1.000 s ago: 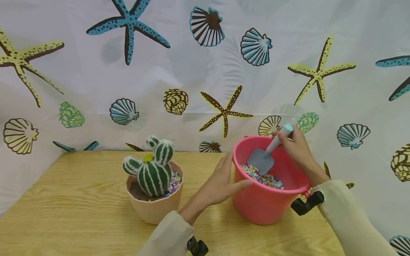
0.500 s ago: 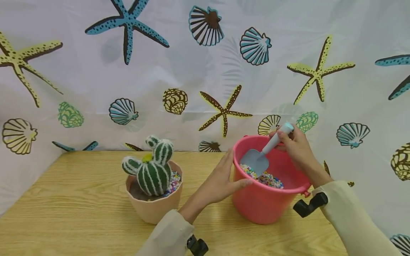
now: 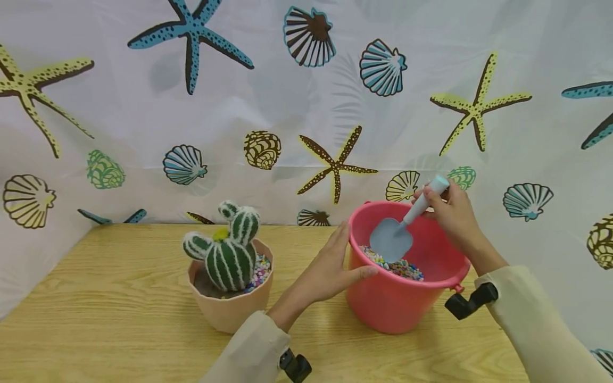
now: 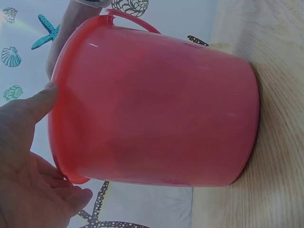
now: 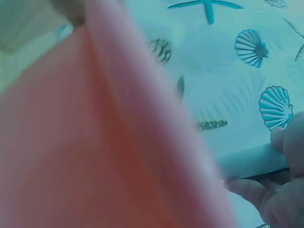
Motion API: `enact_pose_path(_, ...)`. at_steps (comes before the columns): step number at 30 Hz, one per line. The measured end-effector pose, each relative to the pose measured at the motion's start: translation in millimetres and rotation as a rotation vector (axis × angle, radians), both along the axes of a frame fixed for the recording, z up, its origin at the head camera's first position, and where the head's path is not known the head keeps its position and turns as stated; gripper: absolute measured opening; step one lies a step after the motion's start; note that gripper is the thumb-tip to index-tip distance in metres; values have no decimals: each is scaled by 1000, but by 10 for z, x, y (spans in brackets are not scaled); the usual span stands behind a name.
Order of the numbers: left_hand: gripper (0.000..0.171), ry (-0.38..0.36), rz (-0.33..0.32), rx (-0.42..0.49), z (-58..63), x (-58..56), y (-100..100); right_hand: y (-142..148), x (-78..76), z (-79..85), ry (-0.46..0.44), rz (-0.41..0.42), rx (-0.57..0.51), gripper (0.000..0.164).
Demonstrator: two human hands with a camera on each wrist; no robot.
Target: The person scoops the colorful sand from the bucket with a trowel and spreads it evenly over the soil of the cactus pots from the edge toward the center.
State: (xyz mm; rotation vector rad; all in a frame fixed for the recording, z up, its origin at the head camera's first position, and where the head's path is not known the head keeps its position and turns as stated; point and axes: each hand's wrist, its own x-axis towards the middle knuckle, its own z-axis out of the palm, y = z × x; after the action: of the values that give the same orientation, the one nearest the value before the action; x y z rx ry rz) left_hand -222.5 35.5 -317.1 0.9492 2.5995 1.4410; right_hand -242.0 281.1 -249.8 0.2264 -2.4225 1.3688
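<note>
A pink-red bucket [image 3: 397, 303] stands upright on the table, holding small multicoloured pebbles [image 3: 409, 270]. My right hand [image 3: 455, 213] grips the pale handle of a small blue-grey trowel [image 3: 391, 240]. The trowel slants down inside the bucket, its blade at the pebbles; whether the blade carries any I cannot tell. My left hand [image 3: 325, 271] touches the bucket's near-left rim with outstretched fingers and thumb. In the left wrist view, the thumb [image 4: 45, 97] lies against the rim. The bucket rim covers much of the right wrist view, hiding the blade there.
Left of the bucket stands a peach-coloured pot [image 3: 234, 314] with a knitted green cactus [image 3: 232, 263] and coloured pebbles on one side. They share a wooden table [image 3: 96, 308]. A white cloth [image 3: 230, 106] printed with starfish and shells hangs behind.
The trowel blade moved left into the pebbles, then back right, and its handle rose slightly with my right hand. My left hand stayed at the rim.
</note>
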Motion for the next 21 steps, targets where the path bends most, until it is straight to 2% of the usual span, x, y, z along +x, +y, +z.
enact_pose_path(5, 101, 0, 3, -2, -1, 0, 2, 24, 2, -63, 57, -98, 187, 39)
enact_pose_path(9, 102, 0, 4, -7, 2, -3, -4, 10, 17, -135, 77, -121, 240, 38)
enact_pose_path(12, 102, 0, 2, -14, 4, -2, -10, -26, 26, -155, 67, -130, 204, 37)
enact_pose_path(21, 102, 8, -27, -12, 21, 9, -9, -150, 51, -161, -5, -223, -37, 42)
